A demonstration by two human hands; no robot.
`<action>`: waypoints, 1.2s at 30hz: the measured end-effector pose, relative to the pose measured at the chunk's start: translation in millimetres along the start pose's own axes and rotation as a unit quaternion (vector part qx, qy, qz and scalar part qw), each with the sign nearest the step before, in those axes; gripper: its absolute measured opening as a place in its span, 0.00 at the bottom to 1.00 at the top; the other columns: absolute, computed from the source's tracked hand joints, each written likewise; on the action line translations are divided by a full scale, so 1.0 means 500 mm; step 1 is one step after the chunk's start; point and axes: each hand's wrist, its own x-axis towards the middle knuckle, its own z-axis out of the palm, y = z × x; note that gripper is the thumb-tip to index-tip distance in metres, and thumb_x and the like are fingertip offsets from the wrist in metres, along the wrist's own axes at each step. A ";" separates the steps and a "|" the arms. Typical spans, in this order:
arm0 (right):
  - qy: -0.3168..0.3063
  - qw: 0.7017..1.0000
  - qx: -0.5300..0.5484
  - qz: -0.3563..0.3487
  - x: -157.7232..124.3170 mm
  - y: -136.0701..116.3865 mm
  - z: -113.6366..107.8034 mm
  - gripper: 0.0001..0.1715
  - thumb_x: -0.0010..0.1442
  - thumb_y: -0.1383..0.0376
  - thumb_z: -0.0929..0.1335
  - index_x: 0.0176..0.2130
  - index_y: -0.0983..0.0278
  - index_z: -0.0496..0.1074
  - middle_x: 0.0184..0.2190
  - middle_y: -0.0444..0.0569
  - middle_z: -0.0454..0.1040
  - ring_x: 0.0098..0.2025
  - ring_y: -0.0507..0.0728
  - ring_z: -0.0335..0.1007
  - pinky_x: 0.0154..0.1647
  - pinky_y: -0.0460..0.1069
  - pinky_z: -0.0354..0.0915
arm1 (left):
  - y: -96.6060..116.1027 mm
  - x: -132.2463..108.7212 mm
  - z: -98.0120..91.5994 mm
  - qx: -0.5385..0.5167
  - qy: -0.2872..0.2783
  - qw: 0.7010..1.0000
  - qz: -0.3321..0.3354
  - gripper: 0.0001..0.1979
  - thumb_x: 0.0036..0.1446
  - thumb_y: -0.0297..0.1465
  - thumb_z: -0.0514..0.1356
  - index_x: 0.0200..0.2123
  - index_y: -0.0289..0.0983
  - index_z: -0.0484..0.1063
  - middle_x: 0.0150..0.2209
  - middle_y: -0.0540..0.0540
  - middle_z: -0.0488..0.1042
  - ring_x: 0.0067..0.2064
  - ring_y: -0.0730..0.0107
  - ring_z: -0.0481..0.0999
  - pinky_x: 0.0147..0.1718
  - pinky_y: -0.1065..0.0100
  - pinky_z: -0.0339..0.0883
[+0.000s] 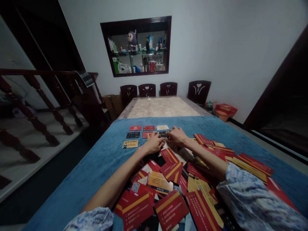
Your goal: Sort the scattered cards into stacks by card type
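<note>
"Lying nearest: what?"

"Loose pile of cards (170, 171), mostly red, on blue cloth (101, 160), spread under and between the forearms."

"Hands?"

"Left hand (154, 142) and right hand (177, 136) just past the pile, fingers bent, partly open. Firm grip on anything: cannot tell."

"Black card (162, 133)?"

"At the fingertips of both hands, right end of the middle laid-out row. White card (162, 127) just beyond."

"Farther?"

"Table's (166, 107) uncovered far end, then four dark chairs (168, 89)."
</note>
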 end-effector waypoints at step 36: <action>0.013 0.997 0.051 0.050 -0.038 -0.017 0.028 0.17 0.62 0.63 0.63 0.45 0.61 0.77 0.49 0.56 0.74 0.53 0.65 0.62 0.47 0.57 0.60 | 0.015 -0.020 -0.049 0.019 -0.062 0.998 -0.006 0.11 0.56 0.30 0.57 0.34 0.38 0.80 0.40 0.38 0.78 0.52 0.49 0.67 0.53 0.46 0.58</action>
